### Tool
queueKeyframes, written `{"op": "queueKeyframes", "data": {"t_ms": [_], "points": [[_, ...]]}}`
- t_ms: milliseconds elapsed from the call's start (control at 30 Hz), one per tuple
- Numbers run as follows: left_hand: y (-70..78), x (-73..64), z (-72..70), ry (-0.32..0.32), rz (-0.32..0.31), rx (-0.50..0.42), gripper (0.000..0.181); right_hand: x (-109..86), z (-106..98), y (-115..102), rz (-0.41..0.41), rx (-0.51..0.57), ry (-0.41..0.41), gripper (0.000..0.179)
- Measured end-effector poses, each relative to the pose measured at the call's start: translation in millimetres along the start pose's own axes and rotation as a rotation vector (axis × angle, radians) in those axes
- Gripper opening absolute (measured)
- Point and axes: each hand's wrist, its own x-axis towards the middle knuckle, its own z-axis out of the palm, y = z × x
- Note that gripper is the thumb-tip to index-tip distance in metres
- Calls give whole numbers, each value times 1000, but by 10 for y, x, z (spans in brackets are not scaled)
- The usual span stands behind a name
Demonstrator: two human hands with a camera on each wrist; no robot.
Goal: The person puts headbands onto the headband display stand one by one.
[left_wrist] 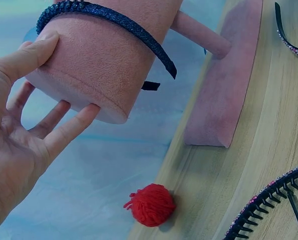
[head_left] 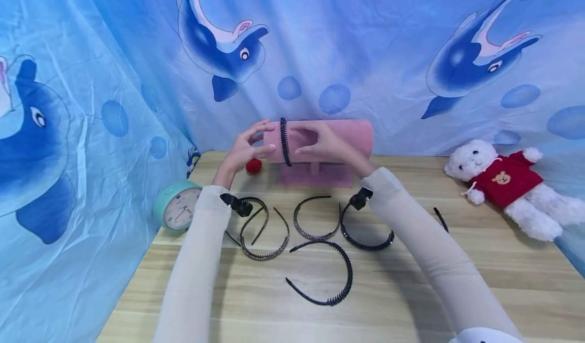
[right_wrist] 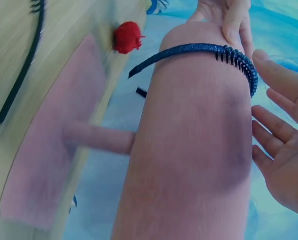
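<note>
A dark blue, glittery toothed headband [head_left: 285,142] sits over the left part of a pink cylindrical display stand [head_left: 354,137]. At the stand's left end is my left hand [head_left: 244,149], its thumb on the pink surface close to the headband and its other fingers spread against the end. My right hand [head_left: 325,142] reaches in from the right, just beside the headband, with spread fingers along the roll. In the right wrist view, the thumb of that hand [right_wrist: 289,110] comes right up to the toothed part of the band [right_wrist: 239,62]. Both band tips stick out past the roll.
Several headbands lie on the wooden table, including a black one [head_left: 350,277] in front and a jewelled one [head_left: 260,258] behind it. A mint alarm clock [head_left: 165,206] and a red yarn ball [head_left: 254,166] are at left. A white teddy bear [head_left: 505,180] lies at right.
</note>
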Motion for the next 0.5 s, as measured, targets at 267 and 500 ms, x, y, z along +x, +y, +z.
{"op": "queueKeyframes", "data": {"t_ms": [267, 500], "points": [[-4, -4, -11, 12, -12, 10, 56, -366, -139, 91, -70, -57, -60, 66], [-105, 90, -23, 24, -30, -9, 58, -700, -143, 210, -218, -86, -144, 58]]}}
